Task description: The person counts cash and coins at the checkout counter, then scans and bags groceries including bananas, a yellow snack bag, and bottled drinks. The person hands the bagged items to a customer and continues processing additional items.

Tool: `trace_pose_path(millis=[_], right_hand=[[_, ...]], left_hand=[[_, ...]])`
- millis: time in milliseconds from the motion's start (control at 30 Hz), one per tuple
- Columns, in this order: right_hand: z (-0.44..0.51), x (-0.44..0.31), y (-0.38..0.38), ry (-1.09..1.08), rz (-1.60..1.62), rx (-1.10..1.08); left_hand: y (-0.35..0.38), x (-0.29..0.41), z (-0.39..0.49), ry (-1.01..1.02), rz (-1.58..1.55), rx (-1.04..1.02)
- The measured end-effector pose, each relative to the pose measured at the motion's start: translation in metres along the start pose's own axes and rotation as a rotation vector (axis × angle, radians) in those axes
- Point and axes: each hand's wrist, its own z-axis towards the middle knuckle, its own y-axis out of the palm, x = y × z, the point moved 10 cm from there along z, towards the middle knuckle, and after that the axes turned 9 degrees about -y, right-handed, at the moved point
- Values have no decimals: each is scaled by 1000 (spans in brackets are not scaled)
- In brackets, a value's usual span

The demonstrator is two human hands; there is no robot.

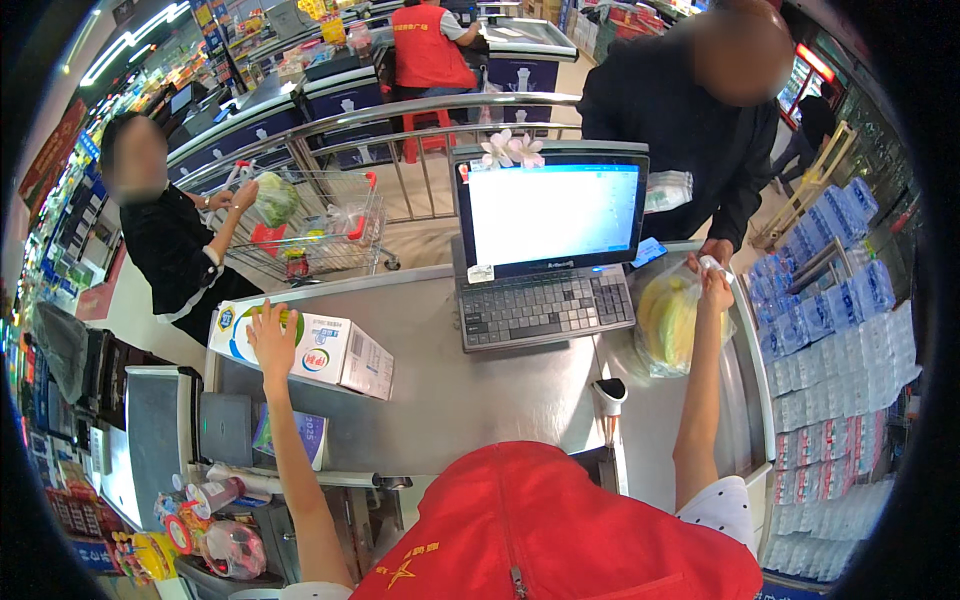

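Note:
My left hand (273,341) lies with fingers spread on the white milk carton (365,364), a Yili box with blue and green print, on the left of the steel counter. My right hand (712,291) reaches far to the right, its fingers closed on a small white paper slip (710,263). A customer's hand (718,249) meets mine at that slip. Just left of my right wrist stands a clear plastic bag (670,366) of yellow produce, perhaps bananas; I cannot tell whether my fingers also grip its top.
A checkout monitor with keyboard (544,307) stands mid-counter, a phone (648,252) beside it. A handheld scanner (610,395) sits near my body. A person at left holds a shopping cart (322,225) with a bagged cabbage (276,199). Bottled water packs (832,367) are stacked at right.

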Motion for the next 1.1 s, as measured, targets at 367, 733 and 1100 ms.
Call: trace_pose_path(millis=[367,733,1100], right_hand=[[24,19,-36,-43,7,170],[-62,-25,-72,-48,-146,-6],[-351,51,-91,342,-732,-685]], left_hand=[[-4,3,-2,14,-24,9],[4,-2,0,4,15,12],[0,-1,-3,29,-4,63]])
